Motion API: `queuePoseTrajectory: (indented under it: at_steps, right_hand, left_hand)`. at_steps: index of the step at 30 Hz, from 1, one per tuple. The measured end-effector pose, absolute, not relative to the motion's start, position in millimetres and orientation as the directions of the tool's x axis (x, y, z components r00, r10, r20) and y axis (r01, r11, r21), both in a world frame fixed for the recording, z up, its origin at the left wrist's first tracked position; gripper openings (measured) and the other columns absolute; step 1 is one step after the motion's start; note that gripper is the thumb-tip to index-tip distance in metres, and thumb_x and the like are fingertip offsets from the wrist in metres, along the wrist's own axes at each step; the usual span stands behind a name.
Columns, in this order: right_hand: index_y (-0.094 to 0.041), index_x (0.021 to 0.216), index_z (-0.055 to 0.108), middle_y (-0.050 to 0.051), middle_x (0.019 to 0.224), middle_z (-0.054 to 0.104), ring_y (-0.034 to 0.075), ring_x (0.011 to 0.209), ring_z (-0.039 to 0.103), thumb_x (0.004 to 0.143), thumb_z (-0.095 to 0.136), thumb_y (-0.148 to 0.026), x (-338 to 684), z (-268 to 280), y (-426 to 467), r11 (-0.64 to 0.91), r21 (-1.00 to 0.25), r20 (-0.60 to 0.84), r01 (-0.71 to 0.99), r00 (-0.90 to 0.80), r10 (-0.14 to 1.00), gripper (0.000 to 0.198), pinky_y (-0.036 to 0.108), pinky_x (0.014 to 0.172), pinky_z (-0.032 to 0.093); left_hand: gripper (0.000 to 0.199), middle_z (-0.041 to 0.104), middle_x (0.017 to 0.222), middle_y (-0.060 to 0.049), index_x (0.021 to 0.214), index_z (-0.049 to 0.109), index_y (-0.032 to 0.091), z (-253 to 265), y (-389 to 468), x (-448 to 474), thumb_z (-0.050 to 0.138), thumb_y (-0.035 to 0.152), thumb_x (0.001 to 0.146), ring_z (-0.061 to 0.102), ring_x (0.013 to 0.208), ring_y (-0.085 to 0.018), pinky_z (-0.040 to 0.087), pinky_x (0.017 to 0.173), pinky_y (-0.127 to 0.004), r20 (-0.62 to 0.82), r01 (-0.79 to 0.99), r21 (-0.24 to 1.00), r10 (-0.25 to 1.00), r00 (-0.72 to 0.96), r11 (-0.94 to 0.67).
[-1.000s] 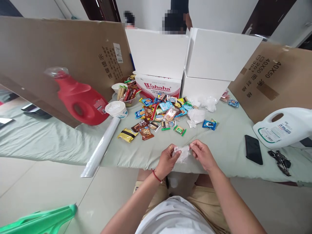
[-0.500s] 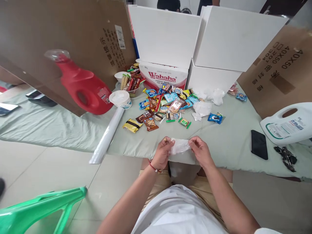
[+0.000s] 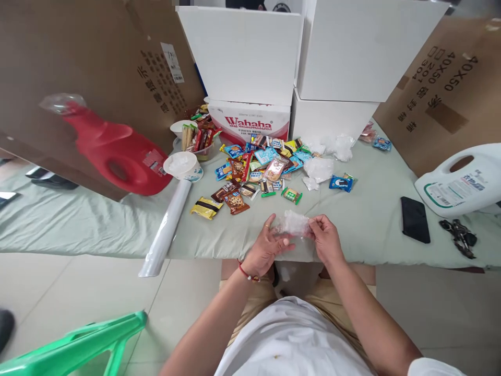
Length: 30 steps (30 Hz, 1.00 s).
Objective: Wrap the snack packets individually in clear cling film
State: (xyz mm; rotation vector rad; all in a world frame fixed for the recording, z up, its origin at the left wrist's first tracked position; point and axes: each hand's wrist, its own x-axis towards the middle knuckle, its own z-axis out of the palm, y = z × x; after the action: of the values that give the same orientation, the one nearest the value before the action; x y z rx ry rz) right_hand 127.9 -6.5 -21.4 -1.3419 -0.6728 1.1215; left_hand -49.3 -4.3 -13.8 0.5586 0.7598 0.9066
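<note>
Between my hands, just over the table's front edge, is a small clear plastic bag. My right hand pinches its right end between thumb and fingers. My left hand is beside the bag's left end with thumb and fingers spread apart; whether a fingertip touches the plastic, I cannot tell. Beyond the hands lies a heap of wrapped snacks. Its closest pieces are a green-wrapped biscuit, a brown cookie packet and a yellow packet. Crumpled clear plastic bags sit at the heap's right side.
White boxes stand behind the snacks. At left are a red jug, a paper bowl and a plastic roll overhanging the edge. A phone, keys and a white jug lie right. A green stool stands below.
My left hand has let go of the bag's left end and spread its fingers. My right hand still pinches the bag. The view has shifted slightly.
</note>
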Motion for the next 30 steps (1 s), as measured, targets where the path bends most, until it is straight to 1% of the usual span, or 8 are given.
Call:
queuePoseTrajectory:
  at_steps: [5, 7, 10, 13, 16, 20, 25, 30]
  right_hand:
    - [-0.025, 0.078, 0.054, -0.001, 0.074, 0.054, 0.017, 0.07, 0.055, 0.074, 0.075, -0.062, 127.0, -33.9, -24.1, -0.133, -0.968, -0.214, -0.212, 0.427, 0.878, 0.042, 0.035, 0.067, 0.057]
    - [-0.026, 0.083, 0.057, 0.002, 0.081, 0.058, 0.021, 0.076, 0.058, 0.081, 0.07, -0.06, 128.3, -32.1, -34.1, -0.13, -0.987, -0.158, -0.096, 0.417, 0.895, 0.037, 0.039, 0.068, 0.058]
    - [-0.03, 0.102, 0.063, 0.01, 0.109, 0.064, 0.029, 0.103, 0.06, 0.084, 0.071, -0.052, 134.8, -21.0, -44.5, 0.045, -0.964, 0.147, 0.261, 0.386, 0.911, 0.03, 0.047, 0.084, 0.057]
    - [-0.034, 0.109, 0.069, 0.009, 0.116, 0.067, 0.032, 0.115, 0.057, 0.082, 0.077, -0.042, 140.2, -10.8, -44.9, 0.212, -0.861, 0.297, 0.463, 0.117, 0.948, 0.029, 0.051, 0.1, 0.049]
    - [-0.033, 0.094, 0.073, 0.005, 0.095, 0.07, 0.027, 0.095, 0.062, 0.088, 0.071, -0.042, 142.9, -11.1, -38.7, 0.17, -0.917, 0.18, 0.36, -0.005, 0.984, 0.011, 0.044, 0.087, 0.051]
    - [-0.027, 0.083, 0.071, 0.001, 0.08, 0.065, 0.019, 0.074, 0.057, 0.088, 0.071, -0.046, 152.3, -19.7, -29.4, 0.01, -0.994, 0.02, 0.106, 0.094, 0.995, 0.019, 0.031, 0.069, 0.046]
    - [-0.024, 0.077, 0.063, -0.003, 0.068, 0.056, 0.015, 0.062, 0.047, 0.076, 0.078, -0.056, 166.1, -24.1, -20.9, -0.168, -0.979, -0.194, -0.119, 0.257, 0.947, 0.036, 0.027, 0.057, 0.04]
    - [-0.026, 0.103, 0.066, 0.005, 0.099, 0.069, 0.021, 0.088, 0.062, 0.075, 0.077, -0.062, 161.3, -19.2, -20.0, -0.171, -0.985, -0.165, 0.019, 0.164, 0.973, 0.047, 0.031, 0.073, 0.05]
  left_hand:
    - [0.046, 0.069, 0.091, -0.006, 0.093, 0.067, 0.014, -23.5, -3.0, -28.2, 0.092, 0.039, 0.064, 0.066, 0.088, -0.018, 0.053, 0.077, -0.03, -0.425, -0.371, 0.773, 0.854, 0.298, 0.514]
    - [0.04, 0.067, 0.078, -0.002, 0.081, 0.067, 0.015, -26.6, -1.5, -23.8, 0.092, 0.04, 0.063, 0.062, 0.074, -0.014, 0.05, 0.072, -0.027, -0.385, -0.386, 0.806, 0.893, 0.234, 0.449]
    - [0.038, 0.065, 0.072, 0.002, 0.076, 0.065, 0.016, -27.6, 0.9, -22.2, 0.091, 0.04, 0.063, 0.057, 0.067, -0.01, 0.047, 0.068, -0.025, -0.347, -0.378, 0.842, 0.923, 0.165, 0.384]
    - [0.042, 0.065, 0.076, 0.003, 0.085, 0.064, 0.017, -24.5, 1.9, -22.4, 0.094, 0.035, 0.061, 0.058, 0.068, -0.01, 0.046, 0.067, -0.023, -0.317, -0.383, 0.835, 0.915, 0.251, 0.394]
    - [0.057, 0.068, 0.085, 0.002, 0.102, 0.061, 0.019, -20.0, 1.6, -25.6, 0.096, 0.029, 0.057, 0.062, 0.073, -0.01, 0.049, 0.069, -0.023, -0.323, -0.444, 0.779, 0.89, 0.321, 0.443]
    - [0.067, 0.066, 0.083, 0.003, 0.114, 0.056, 0.021, -18.2, 1.2, -38.1, 0.095, 0.023, 0.059, 0.061, 0.068, -0.009, 0.048, 0.065, -0.023, -0.368, -0.425, 0.73, 0.832, 0.415, 0.535]
    - [0.056, 0.065, 0.085, 0.001, 0.105, 0.061, 0.019, -22.4, 4.5, -54.2, 0.092, 0.018, 0.057, 0.059, 0.07, -0.009, 0.045, 0.064, -0.021, -0.385, -0.44, 0.737, 0.854, 0.351, 0.513]
    - [0.045, 0.063, 0.086, 0.0, 0.101, 0.063, 0.018, -16.8, 5.5, -58.0, 0.088, 0.018, 0.063, 0.056, 0.076, -0.01, 0.043, 0.067, -0.021, -0.321, -0.409, 0.81, 0.902, 0.288, 0.419]
